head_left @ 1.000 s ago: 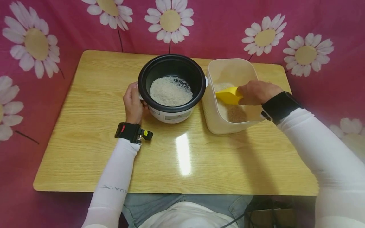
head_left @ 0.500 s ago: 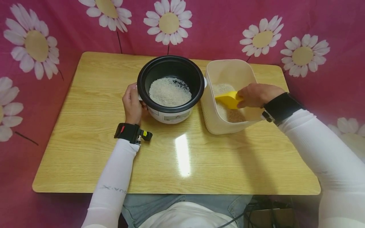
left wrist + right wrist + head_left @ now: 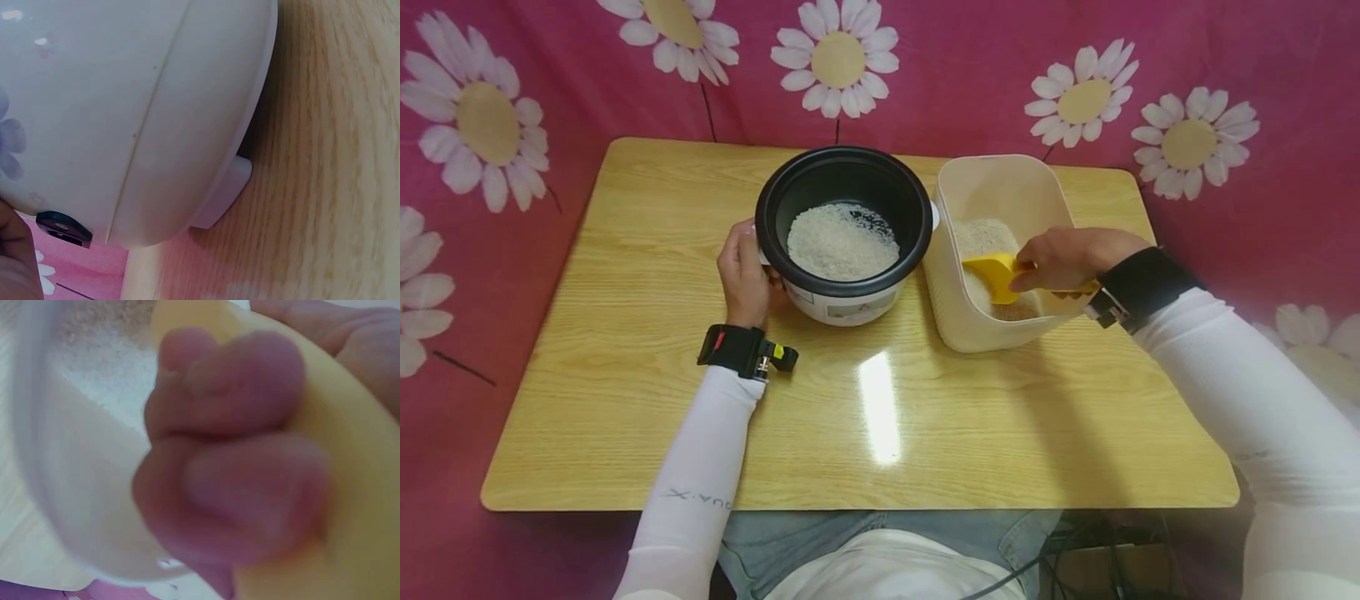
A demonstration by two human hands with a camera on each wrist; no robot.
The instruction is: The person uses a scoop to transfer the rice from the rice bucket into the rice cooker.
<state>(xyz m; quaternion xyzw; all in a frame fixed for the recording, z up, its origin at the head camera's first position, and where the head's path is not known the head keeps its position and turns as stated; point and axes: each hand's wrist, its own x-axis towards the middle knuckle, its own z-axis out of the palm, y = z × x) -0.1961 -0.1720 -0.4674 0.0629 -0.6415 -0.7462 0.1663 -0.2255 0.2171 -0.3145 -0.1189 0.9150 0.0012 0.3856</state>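
Observation:
My left hand (image 3: 744, 275) grips the left side handle of a white rice cooker (image 3: 842, 311) with a black inner pot. A heap of white rice (image 3: 838, 242) lies on the pot's floor. In the left wrist view the cooker's pale body (image 3: 144, 112) fills much of the picture, with part of my hand at the lower left edge. My right hand (image 3: 1063, 260) holds a yellow scoop (image 3: 992, 271) inside a cream plastic bin (image 3: 951, 321). The right wrist view shows curled fingers (image 3: 231, 444) round the scoop's handle, with rice (image 3: 103, 375) in the bin behind.
The cooker and the bin stand side by side towards the back of a wooden table (image 3: 700, 450). Behind it hangs a pink cloth (image 3: 955, 75) with large daisies. Brownish grains (image 3: 1017, 310) lie in the bin's near part.
My right hand has turned and sunk slightly nearer the front of the bin, tilting the scoop's blade downward. My left hand keeps its grip on the cooker; the whole view has drifted slightly.

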